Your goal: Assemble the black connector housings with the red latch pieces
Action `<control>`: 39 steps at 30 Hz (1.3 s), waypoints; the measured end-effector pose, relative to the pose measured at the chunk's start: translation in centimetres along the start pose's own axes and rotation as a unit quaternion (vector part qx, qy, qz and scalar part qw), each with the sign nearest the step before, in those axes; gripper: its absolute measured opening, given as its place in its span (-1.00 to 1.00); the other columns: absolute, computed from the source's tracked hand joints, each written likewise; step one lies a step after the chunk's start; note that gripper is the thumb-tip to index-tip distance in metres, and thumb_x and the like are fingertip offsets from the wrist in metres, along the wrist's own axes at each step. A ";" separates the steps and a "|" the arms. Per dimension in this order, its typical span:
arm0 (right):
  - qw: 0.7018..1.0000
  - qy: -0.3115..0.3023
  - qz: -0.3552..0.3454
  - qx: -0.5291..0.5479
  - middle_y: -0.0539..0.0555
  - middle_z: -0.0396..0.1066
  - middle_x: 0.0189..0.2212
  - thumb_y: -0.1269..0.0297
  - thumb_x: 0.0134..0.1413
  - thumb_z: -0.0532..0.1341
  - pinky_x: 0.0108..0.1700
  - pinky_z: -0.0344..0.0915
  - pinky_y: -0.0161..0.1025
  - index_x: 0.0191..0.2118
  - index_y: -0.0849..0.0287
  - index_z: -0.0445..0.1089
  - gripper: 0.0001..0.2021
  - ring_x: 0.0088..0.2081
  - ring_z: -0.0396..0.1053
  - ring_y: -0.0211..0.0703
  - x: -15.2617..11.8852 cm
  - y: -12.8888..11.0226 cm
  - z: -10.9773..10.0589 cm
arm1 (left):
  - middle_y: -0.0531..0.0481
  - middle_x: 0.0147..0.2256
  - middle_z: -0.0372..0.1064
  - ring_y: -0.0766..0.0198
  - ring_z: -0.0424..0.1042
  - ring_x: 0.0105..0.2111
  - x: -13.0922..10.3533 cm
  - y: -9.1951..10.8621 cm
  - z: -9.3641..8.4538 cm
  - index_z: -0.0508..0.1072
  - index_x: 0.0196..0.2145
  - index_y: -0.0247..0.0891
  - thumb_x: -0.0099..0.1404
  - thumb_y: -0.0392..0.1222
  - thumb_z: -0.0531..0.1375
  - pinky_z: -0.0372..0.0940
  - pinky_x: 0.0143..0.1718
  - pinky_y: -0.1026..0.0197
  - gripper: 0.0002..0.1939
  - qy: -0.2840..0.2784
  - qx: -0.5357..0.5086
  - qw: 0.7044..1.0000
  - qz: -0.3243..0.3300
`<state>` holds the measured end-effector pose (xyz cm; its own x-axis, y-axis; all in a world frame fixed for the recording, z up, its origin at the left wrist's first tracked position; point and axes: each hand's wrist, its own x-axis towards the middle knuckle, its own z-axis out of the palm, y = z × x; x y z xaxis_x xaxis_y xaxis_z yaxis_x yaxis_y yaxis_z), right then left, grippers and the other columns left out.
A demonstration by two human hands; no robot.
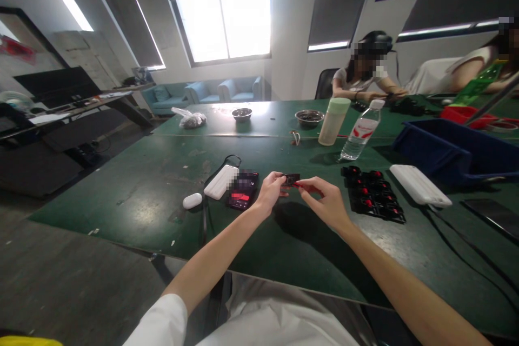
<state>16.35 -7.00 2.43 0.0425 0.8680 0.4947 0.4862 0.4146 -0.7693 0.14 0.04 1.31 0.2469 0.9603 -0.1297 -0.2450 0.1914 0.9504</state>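
Above the green table (259,243), my left hand (271,192) is closed on a small black part (292,178). My right hand (324,200) meets the same part from the right, thumb and forefinger pinched at a small red bit on its edge. Whether the red bit is loose or fixed to the part is too small to tell. Several similar black pieces with red bits (373,194) lie in rows just right of my right hand. Left of my left hand lies a phone (243,190) with its screen lit.
A white power bank (221,182) and a white earbud case (192,201) lie left; another power bank (420,186) with a cable lies right. A water bottle (362,131), a green-lidded bottle (334,122), metal bowls (309,118) and a blue bin (458,148) stand farther back. Two people sit across.
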 end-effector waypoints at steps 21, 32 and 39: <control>0.994 0.001 -0.054 -0.094 0.08 0.52 -0.37 0.23 0.25 0.21 -0.19 0.42 -0.12 -0.17 0.06 0.59 -0.81 -0.34 0.47 -0.05 0.1 0.3 0.1 | 0.02 -0.36 0.47 0.28 0.51 -0.40 -0.4 0.3 0.3 0.41 -0.28 -0.28 0.32 -0.32 0.30 0.44 -0.35 0.26 -0.89 0.003 -0.006 1.000 0.006; 0.985 0.016 -0.125 -0.122 0.04 0.54 -0.37 0.35 0.25 0.24 -0.27 0.43 -0.19 -0.18 0.11 0.56 -0.87 -0.38 0.51 -0.12 0.1 1.2 0.2 | 0.02 -0.33 0.47 0.27 0.54 -0.38 -0.5 0.2 0.4 0.41 -0.29 -0.30 0.30 -0.34 0.32 0.44 -0.38 0.26 -0.88 0.002 0.007 1.000 0.029; 0.984 0.017 -0.123 -0.131 0.05 0.56 -0.37 0.34 0.25 0.25 -0.31 0.44 -0.19 -0.20 0.10 0.57 -0.88 -0.39 0.52 -0.11 0.1 1.6 0.3 | 0.05 -0.40 0.47 0.30 0.53 -0.43 -0.6 0.2 0.6 0.42 -0.31 -0.29 0.30 -0.31 0.36 0.45 -0.33 0.25 -0.84 -0.004 0.020 1.000 0.023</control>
<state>16.84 -6.13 1.11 -0.0777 0.7386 0.6696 0.6931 0.5228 -0.4963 0.50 -0.63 1.73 0.2444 0.9661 -0.0836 -0.2187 0.1389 0.9658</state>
